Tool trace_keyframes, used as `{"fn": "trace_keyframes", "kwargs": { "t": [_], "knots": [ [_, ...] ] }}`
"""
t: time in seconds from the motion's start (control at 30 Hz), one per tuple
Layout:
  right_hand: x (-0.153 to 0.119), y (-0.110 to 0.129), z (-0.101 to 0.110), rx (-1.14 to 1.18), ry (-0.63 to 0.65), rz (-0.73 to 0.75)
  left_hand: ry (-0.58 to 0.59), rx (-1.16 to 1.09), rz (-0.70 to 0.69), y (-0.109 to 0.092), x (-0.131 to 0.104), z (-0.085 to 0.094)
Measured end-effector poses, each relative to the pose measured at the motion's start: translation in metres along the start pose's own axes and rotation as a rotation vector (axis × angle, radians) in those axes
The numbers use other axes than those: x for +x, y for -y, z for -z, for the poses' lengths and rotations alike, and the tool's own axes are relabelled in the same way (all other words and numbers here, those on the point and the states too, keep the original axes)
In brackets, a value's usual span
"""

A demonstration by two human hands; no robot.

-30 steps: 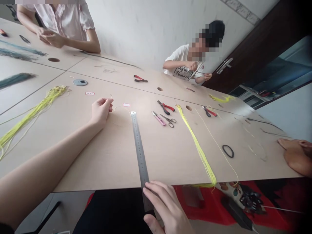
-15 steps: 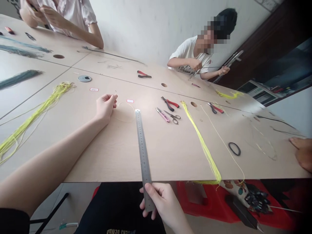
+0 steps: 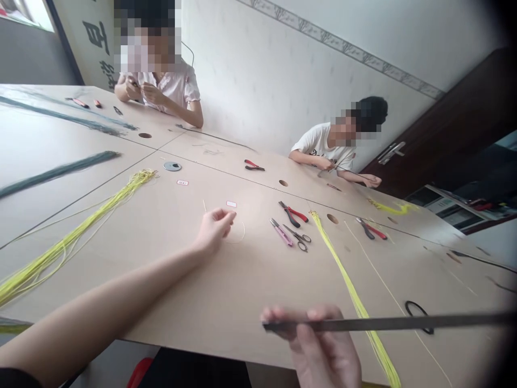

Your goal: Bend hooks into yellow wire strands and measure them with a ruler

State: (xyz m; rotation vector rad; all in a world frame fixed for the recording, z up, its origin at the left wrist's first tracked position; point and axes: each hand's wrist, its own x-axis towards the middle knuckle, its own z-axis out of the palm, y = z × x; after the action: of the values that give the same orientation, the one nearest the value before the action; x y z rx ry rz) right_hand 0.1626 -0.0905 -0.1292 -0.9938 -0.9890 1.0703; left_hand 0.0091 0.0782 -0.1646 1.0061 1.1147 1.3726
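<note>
My left hand (image 3: 216, 230) is closed in a pinch over the table. A thin pale-yellow cord (image 3: 244, 233) curves out to its right, and a short end stands up behind the hand. In my right hand (image 3: 323, 347) is a metal ruler (image 3: 375, 324), gripped near one end between thumb and fingers. The ruler is raised above the near part of the table, pointing right, blurred by motion and seen nearly edge-on. A small red-edged label (image 3: 231, 204) lies just beyond my left hand.
Pliers (image 3: 294, 214), a pink cutter (image 3: 281, 233) and scissors (image 3: 299, 237) lie ahead. Yellow cord bundles rest left (image 3: 100, 218) and right (image 3: 343, 269). A black ring (image 3: 420, 317) lies behind the ruler. Two people (image 3: 161, 91) (image 3: 323, 145) sit across the table (image 3: 169, 302).
My right hand has lifted the ruler off the table and swung it to point right. My left hand has moved, still with the cord. The head view has tilted up.
</note>
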Motion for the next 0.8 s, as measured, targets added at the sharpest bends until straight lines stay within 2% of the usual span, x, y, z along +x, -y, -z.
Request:
{"fn": "trace_keyframes", "kwargs": {
  "t": [0.1,0.13,0.23,0.3,0.47,0.8],
  "knots": [
    [0.051,-0.001,-0.009,0.06,0.135,0.161,0.108,-0.041,0.082,0.005,-0.02,-0.011],
    [0.067,-0.005,-0.013,0.076,0.111,0.189,0.131,-0.055,0.1,0.006,-0.024,-0.013],
    [0.107,-0.024,-0.023,0.082,0.073,0.15,0.15,-0.109,0.123,0.006,-0.029,-0.013],
    [0.12,-0.038,-0.025,0.092,0.052,0.106,0.147,-0.149,0.133,0.004,-0.029,-0.012],
    [0.124,-0.058,-0.016,0.111,0.0,-0.002,0.171,-0.196,0.188,0.001,-0.026,-0.013],
    [0.124,-0.06,-0.01,0.119,0.077,-0.099,0.215,-0.147,0.241,-0.003,-0.025,-0.013]
  ]
}}
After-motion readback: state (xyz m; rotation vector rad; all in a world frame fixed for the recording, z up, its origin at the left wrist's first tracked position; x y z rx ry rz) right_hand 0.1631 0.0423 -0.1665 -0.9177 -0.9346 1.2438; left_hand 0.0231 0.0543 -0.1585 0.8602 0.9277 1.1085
